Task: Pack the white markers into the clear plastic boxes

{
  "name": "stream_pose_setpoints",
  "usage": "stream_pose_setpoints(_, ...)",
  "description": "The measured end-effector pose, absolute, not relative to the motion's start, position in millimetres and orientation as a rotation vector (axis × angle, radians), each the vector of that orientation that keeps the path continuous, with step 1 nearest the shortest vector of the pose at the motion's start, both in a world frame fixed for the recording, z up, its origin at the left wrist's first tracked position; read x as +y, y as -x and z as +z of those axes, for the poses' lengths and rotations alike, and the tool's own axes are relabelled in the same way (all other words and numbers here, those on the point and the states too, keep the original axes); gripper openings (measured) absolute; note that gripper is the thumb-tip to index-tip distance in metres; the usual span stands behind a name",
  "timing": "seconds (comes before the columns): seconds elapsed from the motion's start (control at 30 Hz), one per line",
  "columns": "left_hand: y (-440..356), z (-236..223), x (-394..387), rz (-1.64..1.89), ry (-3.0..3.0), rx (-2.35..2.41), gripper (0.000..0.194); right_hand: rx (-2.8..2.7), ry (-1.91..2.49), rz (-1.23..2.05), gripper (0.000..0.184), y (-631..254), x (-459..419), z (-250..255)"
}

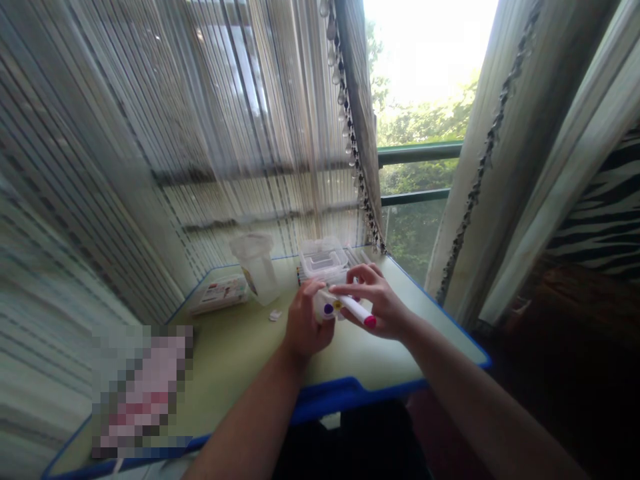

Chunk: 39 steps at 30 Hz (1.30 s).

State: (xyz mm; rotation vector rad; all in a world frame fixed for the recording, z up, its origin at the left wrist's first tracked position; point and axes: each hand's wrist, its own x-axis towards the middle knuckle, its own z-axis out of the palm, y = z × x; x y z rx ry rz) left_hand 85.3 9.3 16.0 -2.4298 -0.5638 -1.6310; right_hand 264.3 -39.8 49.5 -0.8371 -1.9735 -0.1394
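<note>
- Table [240,367], blue-edged, runs under & nearside of clear plastic box [323,257].
- R hand [383,300], box's near-R: narrow grip on white marker [354,308]; long axis slants, pink end near-R, other end twd box & L fingertips.
- L hand [306,327], box's near side: fingers curled by purple end [329,309] & yellow end [337,305], prob. more markers; can't tell if gripped. Nearer marker's far end.
- White scrap [275,315]: near-L of box.
- Clear container [260,267], flat pack [220,293]: L of box.
- String curtain [225,100]: behind box.
</note>
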Motion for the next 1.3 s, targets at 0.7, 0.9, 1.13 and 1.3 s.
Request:
stream_pose_setpoints(0.7,-86,17,8,-1.655,2.458,-0.541,0.043,-1.931,0.818,-0.124,0.022,-260,-38,50)
stream_pose_setpoints(0.9,-87,18,7,-1.657,2.468,-0.525,0.041,-1.884,0.820,-0.167,0.017,-259,-39,51)
stream_pose_setpoints(1.13,-88,17,8,-1.655,2.481,-0.511,0.042,-1.803,0.875,-0.200,0.009,-254,-38,49)
stream_pose_setpoints(1.3,-88,16,9,-1.680,2.457,-0.535,0.042,-1.701,0.863,-0.116,0.011,-252,-40,49)
